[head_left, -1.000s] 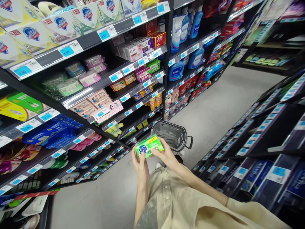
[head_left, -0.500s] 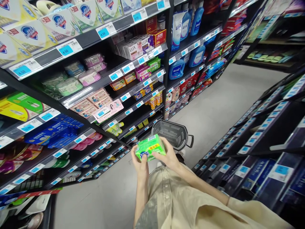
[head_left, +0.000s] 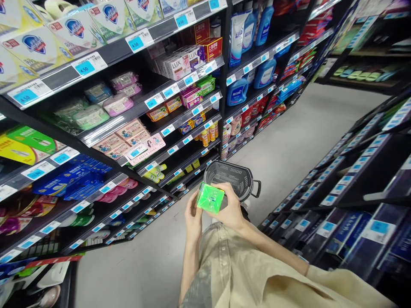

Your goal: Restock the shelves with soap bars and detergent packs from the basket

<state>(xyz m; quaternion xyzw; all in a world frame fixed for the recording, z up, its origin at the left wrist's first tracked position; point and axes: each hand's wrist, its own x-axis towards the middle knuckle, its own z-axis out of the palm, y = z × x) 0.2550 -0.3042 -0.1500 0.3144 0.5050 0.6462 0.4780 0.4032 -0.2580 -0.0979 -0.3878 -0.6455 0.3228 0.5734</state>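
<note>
A bright green wrapped soap pack (head_left: 210, 198) is held in front of my body, one end face turned toward me. My left hand (head_left: 193, 209) is closed round its left side, thumb along the near edge. On the right side, my right hand (head_left: 231, 207) grips it with fingers over the top edge and thumb low. Just beyond the pack stands a dark grey shopping basket (head_left: 228, 176), its near part hidden by the pack and my right hand. The inside that shows is bare perforated plastic.
Shelves on the left carry boxed soaps (head_left: 72, 29), LUX boxes (head_left: 180, 64), wrapped pink soap (head_left: 118, 104) and blue detergent bottles (head_left: 236, 92). Another shelf unit (head_left: 349, 192) runs along the right. Grey floor (head_left: 298, 117) lies between them. Slippers (head_left: 362, 75) sit on a far rack.
My hands have turned the green soap pack, so its printed front with the yellow label has swung away and a plain end face shows. The basket stays in place.
</note>
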